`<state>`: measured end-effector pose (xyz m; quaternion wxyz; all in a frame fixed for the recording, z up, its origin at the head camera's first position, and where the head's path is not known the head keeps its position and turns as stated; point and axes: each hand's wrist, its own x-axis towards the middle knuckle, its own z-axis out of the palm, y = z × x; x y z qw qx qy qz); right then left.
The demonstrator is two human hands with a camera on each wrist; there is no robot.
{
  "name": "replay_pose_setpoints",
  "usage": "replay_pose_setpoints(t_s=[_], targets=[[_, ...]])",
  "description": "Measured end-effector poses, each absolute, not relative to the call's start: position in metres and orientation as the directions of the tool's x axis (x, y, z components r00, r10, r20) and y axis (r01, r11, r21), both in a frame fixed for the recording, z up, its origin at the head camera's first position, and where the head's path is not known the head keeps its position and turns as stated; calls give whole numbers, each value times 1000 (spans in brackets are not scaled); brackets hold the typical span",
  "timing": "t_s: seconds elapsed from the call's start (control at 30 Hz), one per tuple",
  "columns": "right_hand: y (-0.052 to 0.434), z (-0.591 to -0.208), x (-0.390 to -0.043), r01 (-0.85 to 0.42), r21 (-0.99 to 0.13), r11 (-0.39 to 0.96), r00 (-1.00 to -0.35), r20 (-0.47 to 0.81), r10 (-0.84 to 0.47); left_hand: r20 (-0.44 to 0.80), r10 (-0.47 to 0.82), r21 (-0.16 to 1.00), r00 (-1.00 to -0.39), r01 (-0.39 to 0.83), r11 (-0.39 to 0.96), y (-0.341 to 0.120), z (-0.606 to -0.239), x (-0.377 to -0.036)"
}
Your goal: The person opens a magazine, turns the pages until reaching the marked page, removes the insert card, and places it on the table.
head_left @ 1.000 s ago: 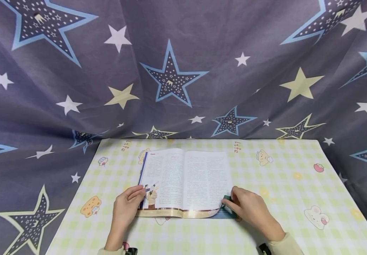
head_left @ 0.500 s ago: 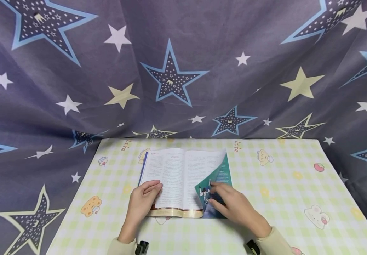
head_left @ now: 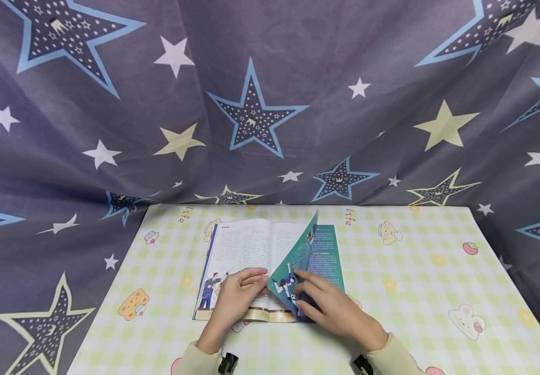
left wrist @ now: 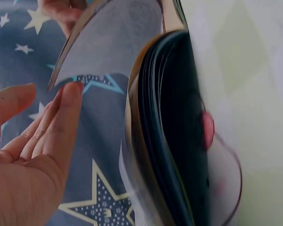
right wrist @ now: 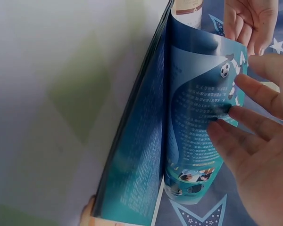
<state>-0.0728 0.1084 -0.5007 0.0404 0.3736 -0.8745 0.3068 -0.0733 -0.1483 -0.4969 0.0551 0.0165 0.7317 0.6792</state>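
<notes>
An open magazine (head_left: 237,245) lies on the table with white text pages facing up on the left. One of its right-hand leaves is lifted and curls leftward, and its teal underside page (head_left: 293,263) shows a soccer ball picture. My right hand (head_left: 335,310) has its spread fingertips (right wrist: 217,127) against this teal side. Over the magazine's middle is my left hand (head_left: 238,294), with its index fingertip (left wrist: 71,92) at the lifted leaf's edge and the thumb held apart. Under the leaf, another teal page (head_left: 328,255) lies at the right.
The magazine rests on a table with a green-and-white checked cloth (head_left: 410,291) printed with cartoon animals. A dark curtain (head_left: 326,78) with stars hangs behind the table and down both sides.
My right hand has moved left, lifting and curling the right-hand leaf over from its lower corner. My left hand has moved right, from the magazine's left edge to its middle.
</notes>
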Motion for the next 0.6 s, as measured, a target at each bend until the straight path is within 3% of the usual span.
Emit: replay_pose_setpoints(t_s=[0.2,0.6], targets=[[108,-503,-72,-676,-512,531,-717,289,-634,-103,175,995,-979,-101,21,-140,-495,-72],[117,-503,-72,-666,-512,543,-725,275,-631,-115,138,993,-984,-111,39,-142,-497,-74]])
